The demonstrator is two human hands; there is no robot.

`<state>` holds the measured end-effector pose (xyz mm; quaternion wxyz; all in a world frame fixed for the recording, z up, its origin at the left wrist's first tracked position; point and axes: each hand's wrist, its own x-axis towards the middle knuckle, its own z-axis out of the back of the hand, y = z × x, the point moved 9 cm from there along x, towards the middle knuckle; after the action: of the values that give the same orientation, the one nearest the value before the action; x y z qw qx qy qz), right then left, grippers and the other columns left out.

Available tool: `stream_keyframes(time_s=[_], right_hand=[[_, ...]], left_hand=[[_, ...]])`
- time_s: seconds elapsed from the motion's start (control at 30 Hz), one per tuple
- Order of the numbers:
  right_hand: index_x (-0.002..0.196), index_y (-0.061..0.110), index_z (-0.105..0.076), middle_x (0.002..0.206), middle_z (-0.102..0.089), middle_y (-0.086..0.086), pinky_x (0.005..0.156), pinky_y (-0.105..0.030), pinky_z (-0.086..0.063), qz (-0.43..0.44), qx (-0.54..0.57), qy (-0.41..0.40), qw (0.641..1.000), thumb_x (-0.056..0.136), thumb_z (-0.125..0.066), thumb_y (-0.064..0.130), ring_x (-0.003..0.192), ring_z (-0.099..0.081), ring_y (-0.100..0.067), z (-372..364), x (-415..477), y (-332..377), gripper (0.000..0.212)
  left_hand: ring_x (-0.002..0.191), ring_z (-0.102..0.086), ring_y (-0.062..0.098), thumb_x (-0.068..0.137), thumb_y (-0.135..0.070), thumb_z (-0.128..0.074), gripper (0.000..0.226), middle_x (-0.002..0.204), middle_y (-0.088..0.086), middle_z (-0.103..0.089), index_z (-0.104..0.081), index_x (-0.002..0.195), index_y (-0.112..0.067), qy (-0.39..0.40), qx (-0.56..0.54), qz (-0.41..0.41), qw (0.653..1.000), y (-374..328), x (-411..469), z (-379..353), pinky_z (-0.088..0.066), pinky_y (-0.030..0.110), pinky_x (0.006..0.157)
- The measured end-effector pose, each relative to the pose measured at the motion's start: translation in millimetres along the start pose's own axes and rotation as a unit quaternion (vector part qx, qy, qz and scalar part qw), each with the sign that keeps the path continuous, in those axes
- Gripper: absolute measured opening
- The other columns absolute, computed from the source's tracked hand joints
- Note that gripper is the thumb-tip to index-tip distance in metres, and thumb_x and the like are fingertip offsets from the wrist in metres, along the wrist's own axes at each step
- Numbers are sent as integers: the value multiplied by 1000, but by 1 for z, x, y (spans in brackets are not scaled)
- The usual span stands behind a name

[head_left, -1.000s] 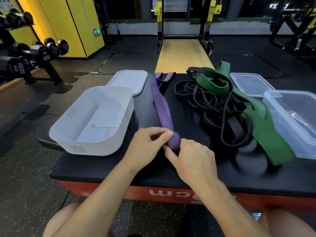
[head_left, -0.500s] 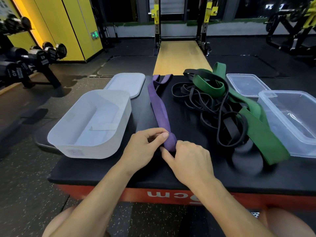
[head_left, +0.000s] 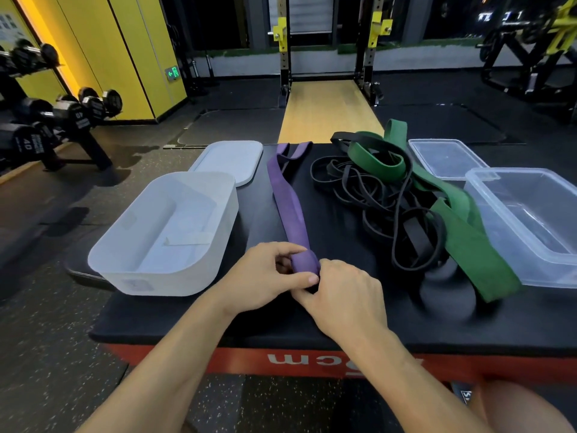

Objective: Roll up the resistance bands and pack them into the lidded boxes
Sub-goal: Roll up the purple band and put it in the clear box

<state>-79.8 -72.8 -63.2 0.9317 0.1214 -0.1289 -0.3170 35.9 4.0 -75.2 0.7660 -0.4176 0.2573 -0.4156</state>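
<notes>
Rolling is only beginning: we are pinching the small purple roll (head_left: 304, 260) near the platform's (head_left: 187, 320) front edge, left hand (head_left: 265, 276) and right hand (head_left: 343, 295) fingers closed around it. Green band (head_left: 462, 226) and black bands (head_left: 374, 195) are lying untouched (both boxes (head_left: 162, 232) empty).

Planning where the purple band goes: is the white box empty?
Empty and open: the white box shows only its bare floor, and its lid lies behind it.
</notes>
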Motion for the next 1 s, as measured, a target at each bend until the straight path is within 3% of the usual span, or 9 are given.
stream_keyframes(time_s=[0.1,0.27,0.37,0.53,0.67,0.77,0.9,0.93,1.0], right_hand=[[85,30,-39,85,-48,11,60,-29,-32,13,27,-15,999,90,-54,68,77,-45,-12,3,-2,0,42],[88,35,-27,85,-39,11,51,-20,-20,70,59,-79,993,82,-77,48,76,-41,-10,11,-4,5,52],[88,35,-28,89,-39,10,51,-22,-30,89,88,-83,989,84,-79,40,73,-44,-9,9,-4,4,51],[82,32,-44,86,-57,12,64,-28,-50,40,237,-1,971,80,-78,26,72,-56,-8,3,1,-8,35],[89,31,-61,89,-72,12,74,-26,-51,-24,380,75,922,87,-71,33,83,-66,-2,-1,-1,-19,11],[92,25,-58,85,-77,5,79,-34,-60,-70,449,106,884,93,-69,47,81,-74,-11,-3,-2,-14,25],[100,4,-51,92,-78,-15,92,-40,-61,-126,651,118,739,92,-74,11,91,-78,-27,-14,-1,-3,26],[100,4,-52,94,-78,-16,96,-44,-59,-129,667,101,727,91,-75,7,94,-77,-29,-16,1,-4,25],[100,7,-55,94,-78,-15,99,-51,-56,-129,654,63,743,88,-77,5,95,-76,-31,-19,2,-8,25]], left_hand=[[109,-71,6,82,-28,-89,45,120,-8,-73,-73,124,-31,-4,-38,-18,999,0,-6,3,-55,32,103],[113,-71,17,79,-8,-88,47,116,0,-76,-72,121,-21,-9,-141,-54,989,0,-15,7,-52,31,105],[115,-70,18,78,-5,-88,47,116,0,-76,-72,119,-20,-12,-148,-67,987,-2,-17,8,-52,27,103],[118,-68,13,73,1,-89,51,116,-3,-75,-74,113,-28,-50,-160,-72,983,-2,-19,13,-53,24,97],[119,-67,15,72,0,-89,52,116,-3,-74,-74,112,-30,-67,-167,-80,980,-4,-20,17,-56,31,97],[116,-67,15,71,-11,-89,47,113,-3,-75,-74,112,-29,-78,-185,-90,976,-10,-23,19,-56,28,91],[118,-67,15,74,-9,-87,45,114,-5,-75,-75,110,-34,-91,-198,-102,971,-13,-27,19,-57,29,94],[120,-67,16,77,-4,-86,47,115,-4,-75,-75,114,-30,-94,-195,-100,971,-12,-26,18,-57,31,97],[120,-68,19,82,1,-83,50,119,-1,-75,-72,123,-25,-88,-198,-93,972,-10,-25,13,-55,35,103]])
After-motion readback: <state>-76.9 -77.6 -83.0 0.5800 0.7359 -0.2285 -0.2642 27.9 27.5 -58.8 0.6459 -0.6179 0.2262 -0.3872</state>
